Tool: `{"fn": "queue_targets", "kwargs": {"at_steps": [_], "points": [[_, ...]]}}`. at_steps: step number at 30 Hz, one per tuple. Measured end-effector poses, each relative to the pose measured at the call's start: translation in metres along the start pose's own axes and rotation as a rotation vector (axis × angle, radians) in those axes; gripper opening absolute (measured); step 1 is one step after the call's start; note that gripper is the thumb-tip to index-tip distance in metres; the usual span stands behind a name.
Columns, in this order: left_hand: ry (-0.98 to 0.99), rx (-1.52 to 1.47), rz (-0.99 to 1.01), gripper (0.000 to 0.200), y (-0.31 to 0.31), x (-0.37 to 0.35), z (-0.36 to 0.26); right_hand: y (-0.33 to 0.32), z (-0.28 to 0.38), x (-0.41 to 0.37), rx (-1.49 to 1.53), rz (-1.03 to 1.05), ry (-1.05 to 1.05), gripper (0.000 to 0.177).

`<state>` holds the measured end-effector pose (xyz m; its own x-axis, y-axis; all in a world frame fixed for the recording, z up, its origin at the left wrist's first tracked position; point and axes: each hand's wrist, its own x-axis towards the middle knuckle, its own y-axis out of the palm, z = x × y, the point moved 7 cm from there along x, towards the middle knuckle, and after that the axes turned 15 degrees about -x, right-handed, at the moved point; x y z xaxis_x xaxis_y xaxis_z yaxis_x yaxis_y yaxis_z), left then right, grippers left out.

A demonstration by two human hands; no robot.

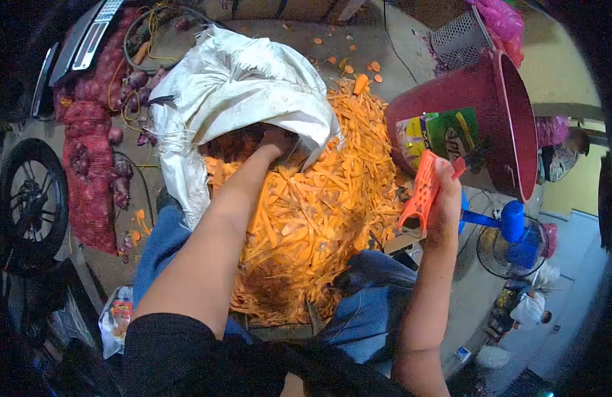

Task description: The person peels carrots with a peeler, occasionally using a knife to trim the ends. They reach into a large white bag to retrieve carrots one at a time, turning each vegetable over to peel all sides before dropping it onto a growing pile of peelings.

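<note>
My left hand reaches into the mouth of a white woven sack; its fingers are hidden in the shadow inside. In my right hand is an orange plastic vegetable peeler, raised off to the right with my fingers wrapped round it. Between my legs lies a large heap of orange carrot peelings, spreading up against the sack and towards the bucket. A whole-looking carrot piece rests at the heap's far edge.
A big maroon bucket lies tilted at the right, with a grey perforated basket behind it. Red net bags of onions line the left, near a wheel. A fan and a person are farther right.
</note>
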<state>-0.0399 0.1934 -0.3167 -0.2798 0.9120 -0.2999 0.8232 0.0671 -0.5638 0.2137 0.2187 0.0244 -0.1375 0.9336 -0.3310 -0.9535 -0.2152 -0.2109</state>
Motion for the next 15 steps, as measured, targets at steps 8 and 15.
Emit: {"fn": "queue_targets", "kwargs": {"at_steps": [8, 15], "points": [[-0.147, -0.083, -0.013, 0.033, 0.014, 0.026, 0.014, 0.007, -0.017, 0.02, -0.103, 0.038, 0.087, 0.015], [-0.267, -0.176, -0.03, 0.033, 0.016, 0.032, 0.034, 0.002, -0.019, 0.035, -0.102, 0.043, 0.081, 0.014]]}}
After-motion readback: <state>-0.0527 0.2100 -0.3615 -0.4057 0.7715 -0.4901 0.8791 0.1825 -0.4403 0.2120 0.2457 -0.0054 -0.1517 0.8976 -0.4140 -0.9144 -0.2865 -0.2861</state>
